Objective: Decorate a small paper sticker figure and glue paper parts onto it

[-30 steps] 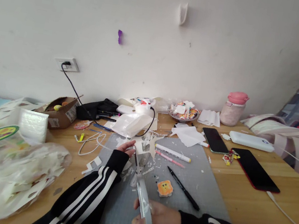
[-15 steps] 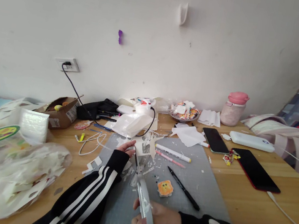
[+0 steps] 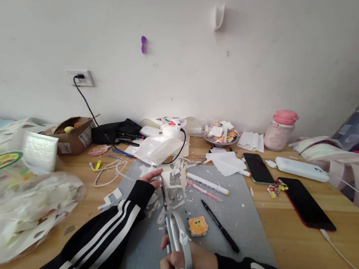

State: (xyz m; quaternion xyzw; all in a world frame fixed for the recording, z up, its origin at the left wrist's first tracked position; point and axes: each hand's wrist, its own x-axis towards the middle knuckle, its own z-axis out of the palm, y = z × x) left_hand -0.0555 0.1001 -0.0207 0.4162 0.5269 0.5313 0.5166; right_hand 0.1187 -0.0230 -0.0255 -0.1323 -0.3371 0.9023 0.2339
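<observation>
My right hand (image 3: 186,265) grips a pair of scissors (image 3: 178,236) by its pale grey handle loops, the blades pointing away and slightly left. The handles stand apart. At the far end of the blades is my left hand (image 3: 151,177), finger and thumb closed around the tip area; what they hold there is too small to make out. Cut white paper scraps (image 3: 174,177) lie just right of those fingers on the grey cutting mat (image 3: 246,229). Beside the scissors sits an orange cut-out with a drawn face (image 3: 198,226).
A black pen (image 3: 220,226), a white marker (image 3: 207,184) and a pink pen (image 3: 204,191) lie on the mat. Two phones (image 3: 306,203), a power bank (image 3: 301,169) and a pink bottle (image 3: 279,136) are right. A plastic bag of scraps (image 3: 12,216) and a cardboard box (image 3: 75,137) stand left.
The scissors' handles have spread apart and their loops tilted more into view as my right hand's fingers shifted. My left hand stays in nearly the same place.
</observation>
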